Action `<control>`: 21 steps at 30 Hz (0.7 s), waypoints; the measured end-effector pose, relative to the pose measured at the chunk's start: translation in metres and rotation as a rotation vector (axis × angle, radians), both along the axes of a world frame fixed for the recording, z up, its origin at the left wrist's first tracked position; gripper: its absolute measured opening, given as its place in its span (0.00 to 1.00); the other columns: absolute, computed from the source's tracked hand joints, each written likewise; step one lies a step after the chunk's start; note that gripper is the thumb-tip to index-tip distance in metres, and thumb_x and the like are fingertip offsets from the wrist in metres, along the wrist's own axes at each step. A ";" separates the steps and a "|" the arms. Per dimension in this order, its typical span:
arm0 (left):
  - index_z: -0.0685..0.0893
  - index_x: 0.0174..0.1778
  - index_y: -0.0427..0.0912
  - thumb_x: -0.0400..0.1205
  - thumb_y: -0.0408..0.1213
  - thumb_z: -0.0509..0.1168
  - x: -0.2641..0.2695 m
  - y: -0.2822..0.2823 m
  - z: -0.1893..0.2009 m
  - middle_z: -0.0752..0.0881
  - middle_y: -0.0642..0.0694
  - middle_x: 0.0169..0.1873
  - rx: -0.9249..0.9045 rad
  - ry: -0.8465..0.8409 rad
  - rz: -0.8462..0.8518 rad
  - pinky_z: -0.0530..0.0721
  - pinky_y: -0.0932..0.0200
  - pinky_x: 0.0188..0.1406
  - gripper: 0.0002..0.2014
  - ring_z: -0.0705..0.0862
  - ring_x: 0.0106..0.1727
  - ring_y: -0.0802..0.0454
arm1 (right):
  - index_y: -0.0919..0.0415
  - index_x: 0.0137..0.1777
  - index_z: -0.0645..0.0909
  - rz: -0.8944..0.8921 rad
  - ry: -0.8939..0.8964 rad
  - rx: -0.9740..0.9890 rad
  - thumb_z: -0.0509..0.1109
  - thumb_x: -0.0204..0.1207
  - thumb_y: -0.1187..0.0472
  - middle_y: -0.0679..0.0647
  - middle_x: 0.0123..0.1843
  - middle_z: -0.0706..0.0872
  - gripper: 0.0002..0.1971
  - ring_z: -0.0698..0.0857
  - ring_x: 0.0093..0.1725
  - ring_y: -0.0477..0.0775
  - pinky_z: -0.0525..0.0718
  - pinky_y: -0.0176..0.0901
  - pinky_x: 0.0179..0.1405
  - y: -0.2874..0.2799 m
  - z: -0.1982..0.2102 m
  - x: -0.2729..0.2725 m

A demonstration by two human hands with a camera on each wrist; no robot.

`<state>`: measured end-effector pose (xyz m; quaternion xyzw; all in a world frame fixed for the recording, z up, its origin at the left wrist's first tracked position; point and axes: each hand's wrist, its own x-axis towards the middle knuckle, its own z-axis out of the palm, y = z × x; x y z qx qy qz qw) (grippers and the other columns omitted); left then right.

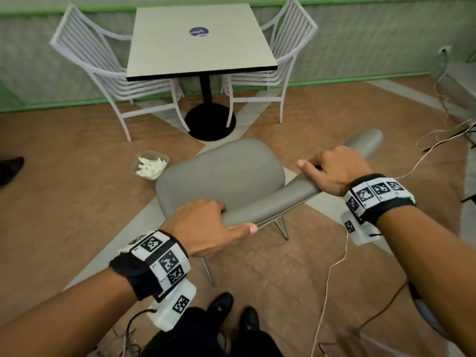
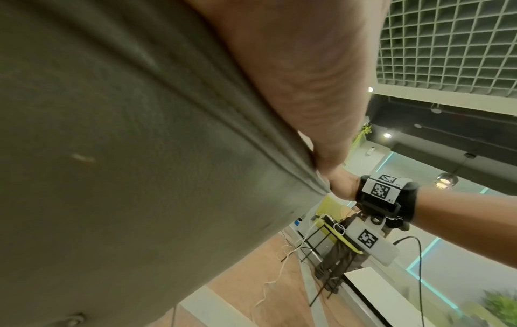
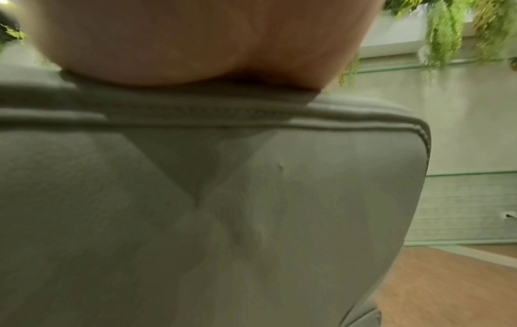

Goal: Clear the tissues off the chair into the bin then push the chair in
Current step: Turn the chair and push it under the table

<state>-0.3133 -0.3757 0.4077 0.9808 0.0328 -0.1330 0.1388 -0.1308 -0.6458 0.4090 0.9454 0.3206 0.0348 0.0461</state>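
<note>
Both hands are on the chair [image 1: 221, 173]: my left hand [image 1: 206, 225] grips the near-left end of the backrest's top edge, fingers over the front, thumb along the rear; my right hand [image 1: 332, 171] grips the same edge further right, fingers curled over it. The wrist views confirm palm contact on the grey upholstery; the fingers themselves are hidden there. The seat is bare, and the tissues [image 1: 150, 167] lie in the bin [image 1: 136, 169] on the floor, just beside the seat's left front corner. I judge clearing done, pushing-in remaining. Key relation: the table [image 1: 198, 45] lies ahead of the chair and somewhat left, well apart, with its black pedestal base [image 1: 210, 122] between two white chairs [image 1: 113, 76]. The backrest's long axis runs skewed, near-left to far-right, so the seat faces left of the table's near edge. My judgement: the right hand must travel further forward than the left to square the seat, then both push straight. Obstacles: the bin stands near the seat's left front, and a swing that way could clip it. The pedestal base will limit how far the front legs go. Cables [image 1: 332, 264] trail on the floor to the right, near the rear legs; they may snag. A dark shoe [image 1: 11, 167] shows at far left, clear of the path.
</note>
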 end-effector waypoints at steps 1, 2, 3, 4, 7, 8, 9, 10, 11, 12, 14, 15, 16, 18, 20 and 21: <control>0.83 0.42 0.54 0.61 0.87 0.49 -0.002 -0.001 0.000 0.86 0.55 0.34 0.026 -0.016 -0.014 0.85 0.52 0.40 0.40 0.85 0.38 0.50 | 0.51 0.26 0.78 -0.014 -0.028 0.008 0.42 0.81 0.31 0.52 0.21 0.77 0.35 0.78 0.26 0.58 0.63 0.44 0.32 0.001 -0.001 -0.003; 0.82 0.41 0.54 0.62 0.86 0.51 -0.003 -0.002 0.000 0.85 0.55 0.33 0.050 -0.044 -0.024 0.84 0.53 0.38 0.38 0.85 0.37 0.51 | 0.51 0.24 0.75 -0.025 -0.044 0.019 0.43 0.81 0.33 0.53 0.20 0.76 0.33 0.77 0.26 0.60 0.62 0.44 0.33 0.003 0.000 -0.005; 0.81 0.38 0.54 0.63 0.85 0.52 -0.004 -0.003 0.001 0.84 0.55 0.31 0.072 -0.080 -0.034 0.82 0.54 0.36 0.36 0.84 0.35 0.51 | 0.50 0.23 0.71 -0.031 -0.053 0.031 0.44 0.82 0.34 0.53 0.20 0.76 0.31 0.77 0.27 0.61 0.63 0.44 0.33 0.004 0.000 -0.007; 0.80 0.36 0.53 0.65 0.83 0.53 -0.004 -0.003 0.001 0.83 0.54 0.29 0.092 -0.114 -0.044 0.81 0.54 0.35 0.35 0.84 0.35 0.51 | 0.49 0.22 0.70 -0.036 -0.057 0.038 0.46 0.82 0.35 0.54 0.21 0.76 0.30 0.77 0.27 0.62 0.63 0.45 0.34 0.004 0.002 -0.008; 0.83 0.38 0.53 0.67 0.82 0.53 -0.002 0.002 0.004 0.84 0.54 0.29 0.143 -0.164 -0.057 0.79 0.54 0.35 0.34 0.84 0.36 0.50 | 0.52 0.20 0.69 -0.055 -0.047 0.046 0.47 0.84 0.38 0.56 0.21 0.77 0.32 0.76 0.27 0.63 0.65 0.46 0.36 0.009 0.004 -0.010; 0.85 0.41 0.53 0.67 0.82 0.52 -0.001 0.007 0.003 0.85 0.54 0.30 0.155 -0.171 -0.056 0.80 0.54 0.36 0.36 0.85 0.37 0.50 | 0.53 0.20 0.69 -0.064 -0.045 0.049 0.46 0.84 0.38 0.56 0.21 0.77 0.33 0.76 0.26 0.63 0.66 0.47 0.37 0.011 0.004 -0.010; 0.85 0.42 0.54 0.66 0.83 0.50 0.001 0.012 0.001 0.86 0.54 0.32 0.166 -0.180 -0.058 0.82 0.53 0.37 0.37 0.85 0.38 0.50 | 0.54 0.20 0.70 -0.071 -0.041 0.050 0.45 0.84 0.38 0.56 0.21 0.76 0.34 0.75 0.26 0.62 0.68 0.48 0.38 0.014 0.004 -0.010; 0.86 0.43 0.55 0.66 0.84 0.49 0.002 0.019 -0.001 0.86 0.53 0.32 0.174 -0.192 -0.061 0.83 0.53 0.37 0.38 0.85 0.38 0.50 | 0.54 0.19 0.70 -0.076 -0.034 0.048 0.44 0.84 0.38 0.56 0.21 0.76 0.35 0.75 0.27 0.62 0.70 0.49 0.40 0.018 0.004 -0.011; 0.86 0.43 0.54 0.66 0.85 0.48 0.002 0.025 -0.002 0.86 0.53 0.31 0.183 -0.209 -0.069 0.83 0.53 0.37 0.39 0.85 0.36 0.51 | 0.55 0.20 0.70 -0.077 -0.026 0.045 0.42 0.84 0.38 0.56 0.22 0.77 0.35 0.75 0.27 0.61 0.73 0.50 0.42 0.022 0.003 -0.012; 0.85 0.42 0.54 0.66 0.85 0.47 0.004 0.033 -0.002 0.85 0.53 0.30 0.196 -0.226 -0.080 0.83 0.54 0.35 0.39 0.84 0.34 0.51 | 0.55 0.20 0.71 -0.076 -0.019 0.045 0.41 0.83 0.37 0.56 0.23 0.77 0.36 0.75 0.28 0.61 0.74 0.52 0.45 0.027 0.002 -0.014; 0.86 0.41 0.52 0.67 0.84 0.48 0.008 0.052 -0.001 0.84 0.53 0.27 0.204 -0.239 -0.098 0.80 0.56 0.30 0.39 0.83 0.31 0.51 | 0.57 0.21 0.73 -0.085 0.001 0.048 0.39 0.83 0.37 0.56 0.23 0.77 0.37 0.76 0.29 0.60 0.76 0.53 0.49 0.041 0.002 -0.018; 0.86 0.41 0.51 0.67 0.83 0.48 0.011 0.063 0.000 0.84 0.53 0.27 0.201 -0.238 -0.103 0.80 0.56 0.29 0.39 0.83 0.31 0.52 | 0.58 0.22 0.75 -0.095 0.016 0.053 0.39 0.83 0.37 0.56 0.23 0.77 0.38 0.76 0.29 0.60 0.76 0.54 0.51 0.049 0.003 -0.019; 0.86 0.42 0.51 0.67 0.83 0.48 0.014 0.075 0.001 0.84 0.53 0.28 0.197 -0.238 -0.109 0.81 0.55 0.30 0.39 0.82 0.31 0.52 | 0.59 0.22 0.76 -0.108 0.030 0.063 0.39 0.83 0.37 0.56 0.24 0.77 0.39 0.76 0.30 0.60 0.76 0.54 0.52 0.058 0.003 -0.020; 0.86 0.42 0.51 0.67 0.84 0.48 0.019 0.097 0.003 0.84 0.53 0.28 0.202 -0.242 -0.108 0.81 0.54 0.31 0.41 0.82 0.32 0.51 | 0.60 0.24 0.79 -0.137 0.051 0.087 0.38 0.82 0.36 0.57 0.25 0.77 0.40 0.76 0.31 0.61 0.76 0.56 0.54 0.075 0.003 -0.023; 0.86 0.41 0.50 0.66 0.85 0.48 0.022 0.114 0.006 0.83 0.52 0.26 0.242 -0.245 -0.072 0.80 0.54 0.28 0.41 0.82 0.30 0.51 | 0.61 0.25 0.81 -0.154 0.054 0.093 0.37 0.81 0.35 0.58 0.27 0.78 0.41 0.77 0.32 0.61 0.75 0.58 0.56 0.092 0.002 -0.024; 0.86 0.41 0.50 0.66 0.84 0.49 0.022 0.120 0.007 0.81 0.52 0.25 0.268 -0.248 -0.047 0.78 0.55 0.27 0.40 0.80 0.29 0.52 | 0.61 0.26 0.81 -0.156 0.053 0.095 0.37 0.81 0.35 0.58 0.27 0.79 0.41 0.77 0.32 0.61 0.75 0.58 0.56 0.099 0.001 -0.025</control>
